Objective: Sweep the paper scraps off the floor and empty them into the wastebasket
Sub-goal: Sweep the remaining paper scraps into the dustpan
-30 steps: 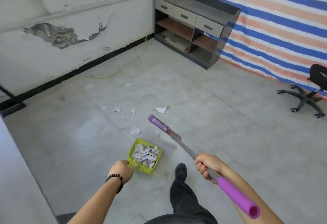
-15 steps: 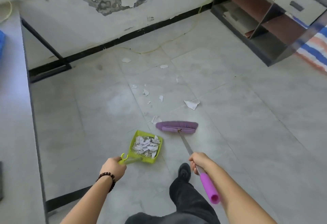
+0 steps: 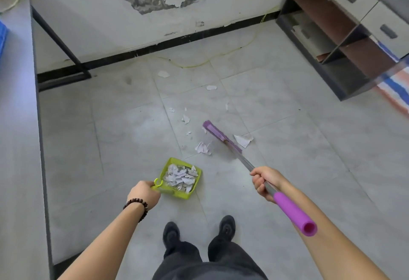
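- I have the left hand (image 3: 145, 193) wrapped round the handle of the green dustpan (image 3: 198, 172), fingers fully curled. A bead bracelet (image 3: 137, 204) sits on that wrist.
- The dustpan rests on the tiled floor (image 3: 298, 180) just ahead of my shoes (image 3: 226, 226). A heap of paper scraps (image 3: 180, 177) lies inside it.
- My right hand (image 3: 264, 181) is a closed fist on the metal shaft of the broom (image 3: 242, 161), just ahead of its purple grip.
- The broom slants forward and to the left. Its purple head is down by the floor, beyond the dustpan and to its right. I cannot tell whether it touches.
- A crumpled scrap (image 3: 203, 147) lies just left of the head, between it and the dustpan.
- A larger flat scrap (image 3: 243, 140) lies just right of the head.
- Smaller scraps (image 3: 186, 118) are scattered farther out toward the peeling wall (image 3: 88, 14), where a yellow cord (image 3: 199, 65) trails along the floor.
- A cabinet (image 3: 354, 36) with drawers stands at the far right.
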Available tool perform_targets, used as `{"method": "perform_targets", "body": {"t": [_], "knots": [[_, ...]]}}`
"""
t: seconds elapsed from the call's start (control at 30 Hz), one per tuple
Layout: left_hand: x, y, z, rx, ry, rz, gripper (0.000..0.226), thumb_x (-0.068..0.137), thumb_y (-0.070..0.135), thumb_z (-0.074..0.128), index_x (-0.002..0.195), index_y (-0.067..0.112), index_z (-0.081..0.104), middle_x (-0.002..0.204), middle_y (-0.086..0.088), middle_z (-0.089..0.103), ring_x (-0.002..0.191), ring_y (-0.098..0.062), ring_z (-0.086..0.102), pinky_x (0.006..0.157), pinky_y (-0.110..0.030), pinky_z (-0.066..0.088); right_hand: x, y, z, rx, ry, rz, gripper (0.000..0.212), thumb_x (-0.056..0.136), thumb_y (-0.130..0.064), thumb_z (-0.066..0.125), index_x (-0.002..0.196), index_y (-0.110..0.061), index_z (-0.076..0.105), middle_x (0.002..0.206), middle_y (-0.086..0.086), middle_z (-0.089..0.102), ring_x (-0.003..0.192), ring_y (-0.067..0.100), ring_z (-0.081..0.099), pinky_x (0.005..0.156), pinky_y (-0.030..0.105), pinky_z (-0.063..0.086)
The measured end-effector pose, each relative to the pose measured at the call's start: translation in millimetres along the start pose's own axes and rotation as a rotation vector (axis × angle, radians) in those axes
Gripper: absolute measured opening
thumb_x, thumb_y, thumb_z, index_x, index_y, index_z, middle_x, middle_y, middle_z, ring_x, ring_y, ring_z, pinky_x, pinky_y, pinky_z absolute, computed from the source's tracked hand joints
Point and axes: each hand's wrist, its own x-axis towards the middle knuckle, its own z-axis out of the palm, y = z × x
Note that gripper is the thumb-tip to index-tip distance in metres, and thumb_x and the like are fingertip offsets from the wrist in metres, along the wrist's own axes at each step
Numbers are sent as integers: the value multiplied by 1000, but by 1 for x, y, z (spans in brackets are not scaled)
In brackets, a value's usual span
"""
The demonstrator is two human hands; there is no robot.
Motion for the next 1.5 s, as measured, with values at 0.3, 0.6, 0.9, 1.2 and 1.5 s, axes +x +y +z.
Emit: {"method": "perform_targets", "body": {"t": [0.3, 0.6, 0.9, 1.2, 1.5], "knots": [[50, -3, -30, 38, -13, -5, 19, 87, 18, 53, 83, 30, 67, 69, 1, 63, 62, -21, 58, 48, -21, 38, 92, -70, 117, -285, 101, -185, 22, 96, -12, 46, 75, -14, 42, 38, -3, 38, 25, 4, 34, 29, 12, 29], [64, 0, -18, 78, -4, -9, 22, 85, 13, 49, 91, 21, 69, 63, 0, 59, 57, -21, 54, 50, -23, 38, 193, -112, 202, -508, 77, -363, 7, 93, -15, 50, 93, -9, 54, 59, 8, 50, 42, 15, 44, 38, 21, 41], [69, 7, -21, 117, 3, -16, 25, 85, 14, 49, 95, 23, 70, 68, -2, 62, 62, -24, 57, 56, -25, 44, 226, -65, 135, -1087, 226, -217, 71, 88, -12, 25, 149, -47, 24, 102, 19, 59, 53, 24, 50, 44, 24, 43], [63, 8, -26, 139, -12, -5, 27, 84, 12, 51, 97, 23, 72, 68, 1, 59, 67, -25, 57, 54, -23, 39, 139, 48, -35, -1106, 376, 78, 41, 95, -38, 32, 127, -21, 52, 83, 10, 60, 55, 21, 50, 50, 20, 36], [53, -8, -28, 161, -49, 12, 32, 81, 13, 53, 107, 24, 70, 72, 0, 60, 72, -26, 60, 57, -24, 41, 98, 79, -21, -744, 361, 57, 14, 89, -21, 51, 87, -9, 60, 58, 7, 47, 40, 15, 35, 41, 15, 27]]}}
